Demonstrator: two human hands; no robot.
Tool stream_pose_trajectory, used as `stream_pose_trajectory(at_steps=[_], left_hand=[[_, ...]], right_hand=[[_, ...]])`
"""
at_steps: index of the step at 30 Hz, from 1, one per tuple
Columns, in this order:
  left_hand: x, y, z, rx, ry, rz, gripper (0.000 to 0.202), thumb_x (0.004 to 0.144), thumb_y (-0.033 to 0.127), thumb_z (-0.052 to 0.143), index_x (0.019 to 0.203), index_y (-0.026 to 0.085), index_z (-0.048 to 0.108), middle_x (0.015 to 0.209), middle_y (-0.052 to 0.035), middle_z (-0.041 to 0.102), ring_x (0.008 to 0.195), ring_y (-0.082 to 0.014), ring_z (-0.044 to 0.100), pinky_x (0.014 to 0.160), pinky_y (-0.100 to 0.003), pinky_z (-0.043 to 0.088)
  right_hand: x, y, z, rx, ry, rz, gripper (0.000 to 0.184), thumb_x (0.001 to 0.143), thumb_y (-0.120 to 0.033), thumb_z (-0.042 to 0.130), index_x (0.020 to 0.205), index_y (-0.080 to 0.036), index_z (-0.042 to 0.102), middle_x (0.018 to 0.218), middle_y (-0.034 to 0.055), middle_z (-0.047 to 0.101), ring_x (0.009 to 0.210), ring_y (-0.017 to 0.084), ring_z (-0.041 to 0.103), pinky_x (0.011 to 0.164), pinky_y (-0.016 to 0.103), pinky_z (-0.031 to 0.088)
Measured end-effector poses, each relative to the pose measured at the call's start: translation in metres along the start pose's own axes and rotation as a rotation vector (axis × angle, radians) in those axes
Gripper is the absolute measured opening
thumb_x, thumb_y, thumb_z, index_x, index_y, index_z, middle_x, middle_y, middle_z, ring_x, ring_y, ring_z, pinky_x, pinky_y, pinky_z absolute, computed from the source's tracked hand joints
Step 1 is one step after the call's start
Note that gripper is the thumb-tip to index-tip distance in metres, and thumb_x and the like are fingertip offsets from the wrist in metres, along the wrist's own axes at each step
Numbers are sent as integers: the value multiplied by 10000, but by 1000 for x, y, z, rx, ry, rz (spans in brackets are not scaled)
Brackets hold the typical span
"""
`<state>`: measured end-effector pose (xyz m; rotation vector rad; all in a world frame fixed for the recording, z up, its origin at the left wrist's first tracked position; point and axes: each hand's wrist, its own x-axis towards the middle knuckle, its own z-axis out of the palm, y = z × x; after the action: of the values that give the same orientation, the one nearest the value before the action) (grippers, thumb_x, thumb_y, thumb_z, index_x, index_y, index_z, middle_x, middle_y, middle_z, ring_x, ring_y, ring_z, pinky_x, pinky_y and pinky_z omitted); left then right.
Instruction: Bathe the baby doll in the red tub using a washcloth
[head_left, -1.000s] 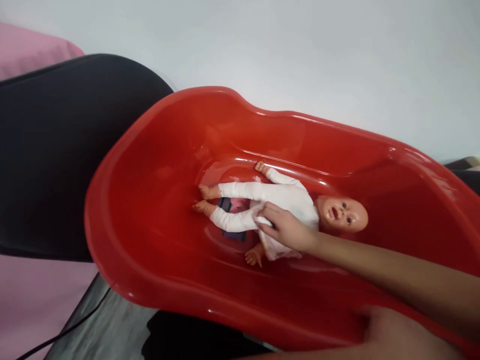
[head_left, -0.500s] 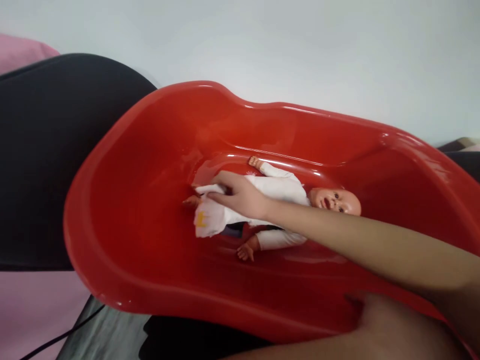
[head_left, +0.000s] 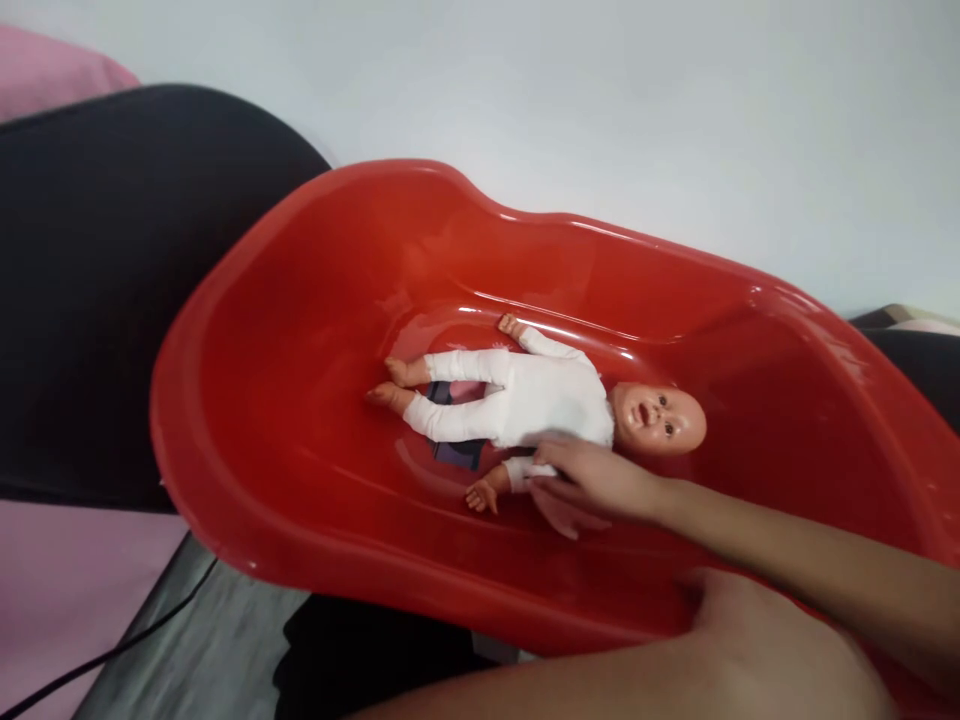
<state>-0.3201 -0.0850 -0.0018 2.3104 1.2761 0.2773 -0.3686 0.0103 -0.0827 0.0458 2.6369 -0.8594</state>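
A baby doll with white fabric limbs and body lies on its back in a red baby bathtub, head to the right. My right hand reaches in from the right, its fingers closed on a small pale pink-white cloth. The cloth lies against the doll's nearer arm, and its loose end hangs down beside it. My left hand lies over the tub's near rim at the lower right, with part of it showing blurred on the inner side. Its fingers are hidden.
The tub stands before a pale wall. A black padded surface is at the left, with pink fabric below. A black cable runs across the lower left, over a grey streaked surface.
My right hand has moved the cloth from the doll's legs, right and nearer, to its closer arm. The doll's legs now show. My left hand stays at the near rim.
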Motion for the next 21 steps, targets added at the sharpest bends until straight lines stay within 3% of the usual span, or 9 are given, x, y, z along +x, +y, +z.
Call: stream_pose_trajectory(at_steps=[3,6,9,11,13,15,17,19,21], left_hand=[[1,-3,4,18,-132,-18,277,784,73,639,961,217,797,810,-123,756,692,-297,697,738,-559,595],[-10,-8,0,-76,-132,-71,180,868,169,644,991,185,776,912,-132,765,741,-273,714,709,-471,594],[-29,-14,-10,-158,-26,-156,375,975,424,569,1134,118,716,968,-168,755,826,-279,727,696,-417,573],[-41,-18,-18,-176,-16,-223,611,997,611,426,1160,87,697,1011,-196,747,933,-335,721,757,-466,569],[-52,-23,-24,-206,-40,-276,699,998,676,319,1143,115,710,1094,-194,738,1027,-364,702,832,-510,557],[-59,-30,-27,-240,-17,-314,675,1007,668,288,1165,164,710,1180,-151,729,1080,-333,689,907,-493,543],[-64,-43,-27,-204,67,-354,600,1013,638,331,1277,217,669,1268,-94,707,1117,-279,678,966,-419,527],[-68,-61,-22,-19,108,-394,535,1027,553,384,1381,222,612,1369,-70,662,1200,-251,640,1032,-356,489],[-73,-85,-13,301,107,-442,558,1034,487,399,1456,157,554,1497,-89,561,1344,-263,535,1119,-334,413]], right_hand=[[36,-26,13,139,-2,-95,209,984,-337,539,956,-166,656,1115,114,689,1029,241,628,908,365,493],[43,-47,-9,336,124,-79,169,935,-354,625,931,-189,658,958,46,697,872,188,631,802,312,503],[7,-56,-47,467,330,-28,215,929,-408,631,926,-194,656,907,15,678,830,167,611,754,293,500],[-37,-57,-69,506,515,45,264,923,-456,641,928,-192,656,914,16,675,835,170,613,745,294,505],[-91,-59,-79,544,724,147,304,904,-498,666,936,-196,668,923,28,683,846,184,625,747,300,516],[-146,-60,-72,585,928,247,306,882,-512,700,941,-212,698,949,42,698,883,204,641,782,308,526],[-195,-58,-48,648,1141,302,281,834,-506,756,929,-242,729,975,51,710,897,223,652,783,313,531],[-231,-54,-14,786,1294,274,270,762,-500,815,866,-261,745,923,56,710,821,231,652,702,317,534],[-252,-48,21,1003,1338,226,273,708,-495,848,781,-258,733,801,49,679,707,215,625,614,307,510]])
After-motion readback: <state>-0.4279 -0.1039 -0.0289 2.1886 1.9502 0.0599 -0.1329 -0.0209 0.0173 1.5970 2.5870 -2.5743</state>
